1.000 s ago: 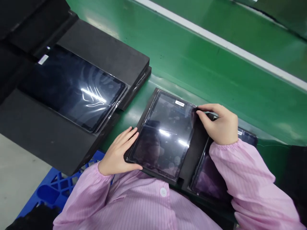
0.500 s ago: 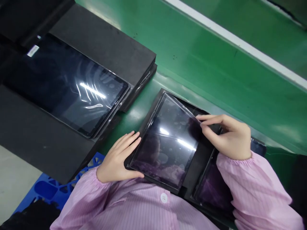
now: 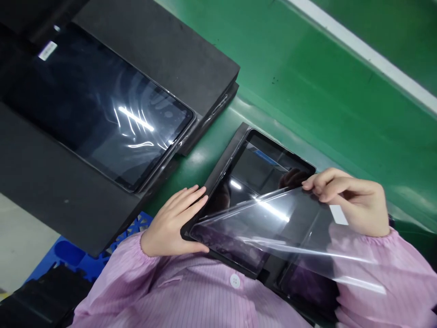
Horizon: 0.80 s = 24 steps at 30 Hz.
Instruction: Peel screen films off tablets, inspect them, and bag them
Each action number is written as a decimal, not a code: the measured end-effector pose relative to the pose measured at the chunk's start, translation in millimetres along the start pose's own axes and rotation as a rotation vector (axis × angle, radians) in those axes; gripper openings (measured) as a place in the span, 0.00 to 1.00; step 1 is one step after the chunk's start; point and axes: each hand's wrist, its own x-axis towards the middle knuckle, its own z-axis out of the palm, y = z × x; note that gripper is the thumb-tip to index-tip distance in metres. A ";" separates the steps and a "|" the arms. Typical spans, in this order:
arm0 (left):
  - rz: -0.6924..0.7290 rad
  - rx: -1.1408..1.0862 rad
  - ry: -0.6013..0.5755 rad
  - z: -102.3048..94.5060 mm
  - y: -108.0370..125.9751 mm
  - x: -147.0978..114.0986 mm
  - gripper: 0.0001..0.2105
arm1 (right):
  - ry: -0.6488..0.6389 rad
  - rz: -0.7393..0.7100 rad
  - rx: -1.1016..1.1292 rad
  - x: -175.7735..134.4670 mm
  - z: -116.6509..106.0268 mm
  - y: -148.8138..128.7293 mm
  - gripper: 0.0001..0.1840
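A tablet (image 3: 269, 157) with a dark, glossy screen lies in a black tray (image 3: 223, 175) in front of me. My left hand (image 3: 175, 221) rests at its left end, fingers stretched along the tray's side and thumb at the near corner. Between thumb and fingers, my right hand (image 3: 344, 198) pinches the edge of a clear protective film (image 3: 293, 232). The film is folded back diagonally, lifted off the far part of the screen and still lying over the near-left part. A small white tab (image 3: 338, 215) shows on the film beside the right hand.
At the left, a larger film-covered tablet (image 3: 102, 114) with a white label lies on black boxes (image 3: 164, 50). A blue plastic crate (image 3: 68, 253) is below them. Another dark device (image 3: 307, 282) lies under my right sleeve. The work surface (image 3: 273, 77) is green.
My right hand has moved right, drawing the film back across the tablet and baring the far part of its screen. My left hand stays at the tray's left end. The view has shifted slightly.
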 end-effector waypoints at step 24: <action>0.007 -0.047 0.013 -0.2 -2.5 1.2 0.49 | 0.099 0.145 0.126 5.3 -1.7 7.7 0.26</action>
